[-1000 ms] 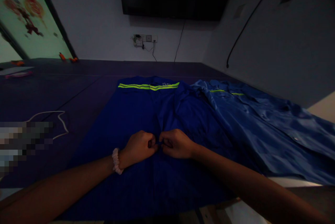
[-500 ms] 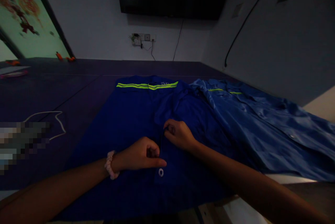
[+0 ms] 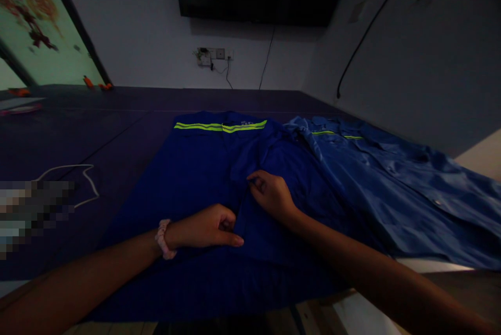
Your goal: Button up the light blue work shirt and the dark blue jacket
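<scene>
Pinching garment [image 3: 188,178], right grip [image 3: 272,194] curled

Head-worn view, facing forward, angled down

Blue garment [image 3: 188,168] — right hand [image 3: 273,196] pinching it, left hand [image 3: 209,225] nearby

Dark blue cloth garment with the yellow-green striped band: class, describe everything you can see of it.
The dark blue cloth garment lies spread on a dark purple surface, creased at centre and right. A yellow-green striped band crosses its far end, near small, unreadable pale marks. The right hand pinches some cloth; whether the left hand grips any is unclear.
</scene>
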Demonstrator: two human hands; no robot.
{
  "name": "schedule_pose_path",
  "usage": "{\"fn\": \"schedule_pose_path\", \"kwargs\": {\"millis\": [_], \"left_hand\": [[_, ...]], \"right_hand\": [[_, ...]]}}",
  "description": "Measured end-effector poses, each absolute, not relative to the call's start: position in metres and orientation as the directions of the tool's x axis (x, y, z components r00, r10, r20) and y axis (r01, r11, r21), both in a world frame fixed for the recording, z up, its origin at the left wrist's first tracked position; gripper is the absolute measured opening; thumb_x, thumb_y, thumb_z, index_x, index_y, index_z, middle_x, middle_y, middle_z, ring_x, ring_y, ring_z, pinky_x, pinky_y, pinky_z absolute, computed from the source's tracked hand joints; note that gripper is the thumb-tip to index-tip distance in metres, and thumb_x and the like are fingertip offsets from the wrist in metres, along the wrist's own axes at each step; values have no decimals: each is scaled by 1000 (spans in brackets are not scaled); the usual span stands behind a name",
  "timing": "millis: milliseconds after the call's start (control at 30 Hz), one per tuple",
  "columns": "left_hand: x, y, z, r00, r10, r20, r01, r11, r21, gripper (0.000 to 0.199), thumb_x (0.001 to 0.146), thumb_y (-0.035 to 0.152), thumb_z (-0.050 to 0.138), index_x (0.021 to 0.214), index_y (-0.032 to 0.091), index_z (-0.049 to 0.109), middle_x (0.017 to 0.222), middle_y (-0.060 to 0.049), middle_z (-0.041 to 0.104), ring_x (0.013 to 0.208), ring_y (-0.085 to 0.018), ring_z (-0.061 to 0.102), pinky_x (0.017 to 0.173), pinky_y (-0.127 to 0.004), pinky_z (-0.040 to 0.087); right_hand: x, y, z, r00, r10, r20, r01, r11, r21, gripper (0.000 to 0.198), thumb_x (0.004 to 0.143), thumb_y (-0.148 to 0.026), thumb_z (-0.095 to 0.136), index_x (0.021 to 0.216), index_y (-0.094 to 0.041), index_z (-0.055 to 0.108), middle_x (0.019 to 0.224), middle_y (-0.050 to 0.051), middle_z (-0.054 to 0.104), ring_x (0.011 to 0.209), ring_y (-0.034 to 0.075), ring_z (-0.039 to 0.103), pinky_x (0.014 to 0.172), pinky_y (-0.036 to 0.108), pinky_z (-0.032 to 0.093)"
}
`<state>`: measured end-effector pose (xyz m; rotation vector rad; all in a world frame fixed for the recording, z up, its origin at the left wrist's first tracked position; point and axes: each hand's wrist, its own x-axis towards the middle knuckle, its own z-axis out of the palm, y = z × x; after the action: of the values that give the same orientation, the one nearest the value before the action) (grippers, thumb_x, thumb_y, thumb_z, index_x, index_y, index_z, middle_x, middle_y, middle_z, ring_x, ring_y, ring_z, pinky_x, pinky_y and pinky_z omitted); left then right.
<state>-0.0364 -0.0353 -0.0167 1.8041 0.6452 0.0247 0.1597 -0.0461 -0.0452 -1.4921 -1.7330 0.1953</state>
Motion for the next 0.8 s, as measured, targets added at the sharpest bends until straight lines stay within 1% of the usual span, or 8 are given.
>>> {"fn": "schedule_pose_path", "kwargs": {"millis": [100,167,233,300,400,533,733,800], "left_hand": [[-37,-34,-19,833,455,-315,419,-145,896,32,62,39,70,58,13,52,52,6,48,49,-5,39,48,-19,29],[-38,-32,-21,834,452,-317,405,-111,907,33,61,39,71,56,13,50,49,7,47,46,-5,38,46,-18,27],[-39,-31,-23,841,435,-322,391,-76,917,34,61,39,71,56,14,50,47,7,46,43,-4,37,43,-18,25],[-40,-30,-25,844,416,-340,392,-45,919,32,61,39,71,57,13,52,46,7,46,40,-3,35,40,-18,21],[-41,-28,-24,841,383,-381,417,-12,909,29,61,37,72,59,13,56,48,6,50,38,-3,36,37,-17,20],[-41,-26,-19,841,324,-433,451,21,892,24,65,35,68,66,12,62,51,3,56,35,-2,37,35,-16,21],[-40,-26,-18,819,337,-464,493,-3,870,24,69,37,65,71,13,62,54,3,59,34,-2,40,33,-16,20],[-40,-27,-20,817,352,-457,493,-16,870,25,69,37,65,72,13,61,54,3,59,35,-3,41,33,-16,20]], "right_hand": [[157,-56,-33,28,817,576,657,419,-626,23,73,-19,55,95,-16,58,65,-2,55,46,6,43,48,19,36],[155,-66,-23,-55,809,586,579,504,-641,11,75,-25,57,80,-15,59,60,-2,53,46,6,43,46,18,35],[152,-75,-15,-249,818,518,486,568,-664,22,76,-30,58,60,-15,55,51,-3,48,44,6,41,44,18,32],[150,-82,-12,-448,800,400,412,581,-701,30,74,-32,62,52,-14,53,47,-3,47,42,4,40,41,17,29],[148,-85,-15,-597,771,222,392,521,-758,28,67,-34,69,55,-12,58,48,-3,51,42,4,42,40,16,29],[147,-83,-23,-627,778,43,424,388,-818,28,60,-37,74,62,-11,63,52,-2,56,45,5,48,39,15,32],[143,-83,-29,-576,816,-43,472,289,-833,29,58,-37,75,61,-11,63,52,-2,56,47,6,50,41,15,34],[142,-84,-30,-557,825,-100,459,205,-865,28,61,-37,73,62,-11,63,53,-1,56,47,7,50,41,15,34]]}}
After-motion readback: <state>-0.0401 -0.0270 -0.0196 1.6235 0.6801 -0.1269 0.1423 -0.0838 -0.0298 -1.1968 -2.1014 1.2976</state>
